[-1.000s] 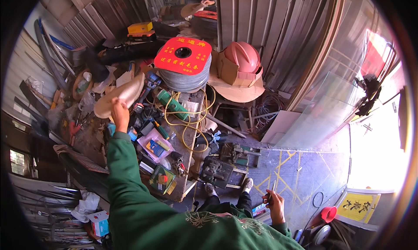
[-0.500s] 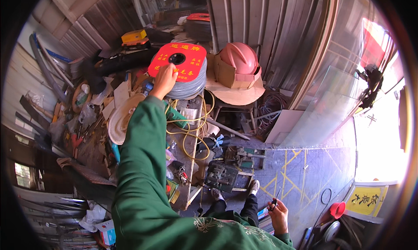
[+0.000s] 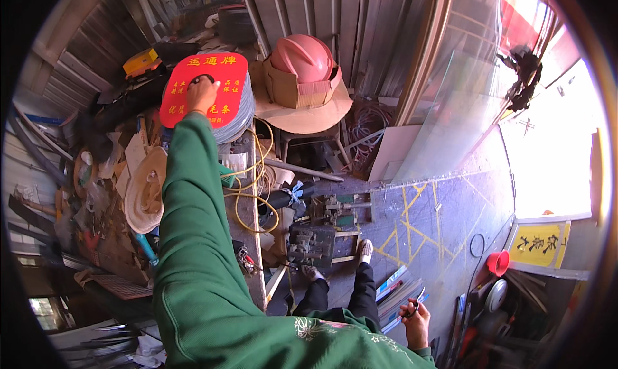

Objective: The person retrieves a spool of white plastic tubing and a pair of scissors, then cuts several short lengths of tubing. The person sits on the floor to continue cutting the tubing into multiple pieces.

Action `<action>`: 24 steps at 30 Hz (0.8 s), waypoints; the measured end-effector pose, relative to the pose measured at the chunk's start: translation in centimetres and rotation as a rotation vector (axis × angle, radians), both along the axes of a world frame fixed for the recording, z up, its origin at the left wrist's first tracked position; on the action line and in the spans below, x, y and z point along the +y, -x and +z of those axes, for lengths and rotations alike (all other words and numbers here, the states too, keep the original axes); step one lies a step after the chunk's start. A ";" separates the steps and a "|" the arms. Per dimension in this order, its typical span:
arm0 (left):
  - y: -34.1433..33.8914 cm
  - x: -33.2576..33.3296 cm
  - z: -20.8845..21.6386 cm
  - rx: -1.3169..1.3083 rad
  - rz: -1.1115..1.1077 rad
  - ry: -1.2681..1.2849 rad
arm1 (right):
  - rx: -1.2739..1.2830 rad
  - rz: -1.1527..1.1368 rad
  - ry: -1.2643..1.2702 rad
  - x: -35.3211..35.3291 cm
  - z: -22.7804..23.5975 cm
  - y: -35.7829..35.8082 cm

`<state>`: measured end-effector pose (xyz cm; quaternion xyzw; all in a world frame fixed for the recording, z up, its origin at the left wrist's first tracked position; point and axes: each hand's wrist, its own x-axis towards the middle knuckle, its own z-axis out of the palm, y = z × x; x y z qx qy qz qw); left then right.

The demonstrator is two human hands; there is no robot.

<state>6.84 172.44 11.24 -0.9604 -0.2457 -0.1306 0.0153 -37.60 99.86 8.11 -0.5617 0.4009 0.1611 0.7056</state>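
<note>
A large spool [image 3: 228,97] wound with grey strip stands on the cluttered workbench, its red label face turned up. My left hand [image 3: 203,97] reaches out to it, fingers bent over the dark centre hole; the fingertips are hidden there. Low on the right, my right hand [image 3: 417,325] holds a small pair of scissors [image 3: 408,313] with dark handles, its blades pointing up and away from me. Beside the spool, a yellow hose [image 3: 276,218] loops over the bench edge.
A pink hard hat [image 3: 302,59] sits in a cut cardboard box [image 3: 306,95] right of the spool. Glass panes [image 3: 438,121] lean at the right. Metal clamping machinery [image 3: 341,211] stands on the floor ahead of my feet. A straw hat [image 3: 143,198] lies on the bench.
My left hand has gone from the label just below the spool's hole to over the hole itself. The whole view has shifted, putting the spool farther left. My right hand still holds the scissors.
</note>
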 end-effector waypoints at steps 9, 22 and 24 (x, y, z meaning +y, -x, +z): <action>5.0 3.3 6.9 -0.255 -0.142 0.416 | -0.059 0.207 -0.011 0.7 -0.2 -2.3; 21.3 -13.7 23.3 -0.265 -0.025 1.101 | -0.528 0.585 -0.170 7.0 2.1 -19.3; 23.3 -17.7 23.8 -0.302 0.042 1.109 | -0.601 0.595 -0.262 8.0 4.4 -22.3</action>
